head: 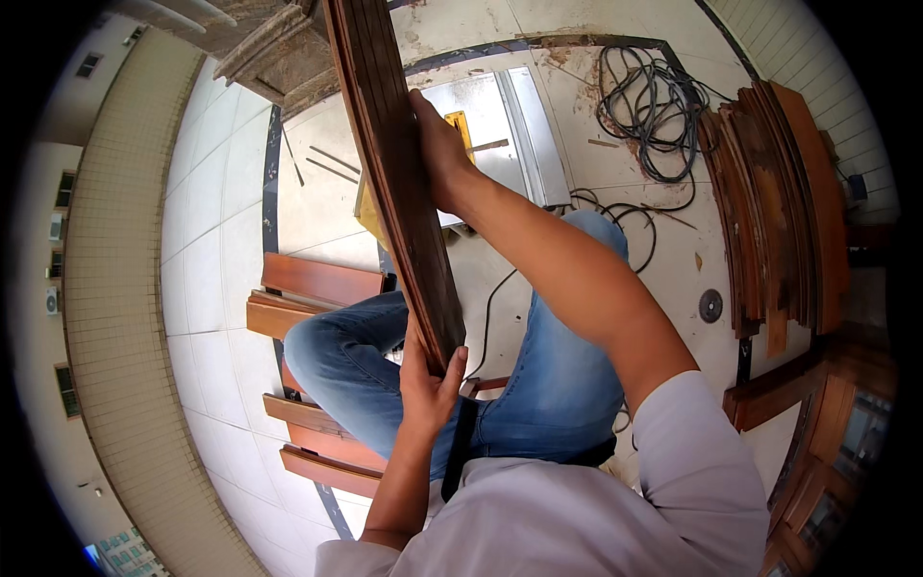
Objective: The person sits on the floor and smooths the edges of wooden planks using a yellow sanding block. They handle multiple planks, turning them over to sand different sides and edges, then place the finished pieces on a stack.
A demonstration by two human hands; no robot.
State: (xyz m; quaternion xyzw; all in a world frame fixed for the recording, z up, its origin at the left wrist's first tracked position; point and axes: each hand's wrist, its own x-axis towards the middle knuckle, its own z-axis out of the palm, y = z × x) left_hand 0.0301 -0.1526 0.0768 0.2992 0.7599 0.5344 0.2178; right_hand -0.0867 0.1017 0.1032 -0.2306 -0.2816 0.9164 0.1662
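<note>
A long wooden floorboard, dark and grooved on its broad face, slants upward in front of me and runs out of view at the top. Its reddish left edge shows lengthwise lines; I cannot tell whether it is one board or several held together. My left hand grips the lower end near my lap, thumb on the right side. Higher up, my right hand holds the right edge, its fingers partly hidden. Behind the board lies a silver metal saw table with a yellow slotted insert and a small wood strip on it.
Floorboards lie left of my knee, with more boards lower down. At right are a large board stack, a coiled black cable and a circular saw blade on the tiles. A stone pillar base stands upper left.
</note>
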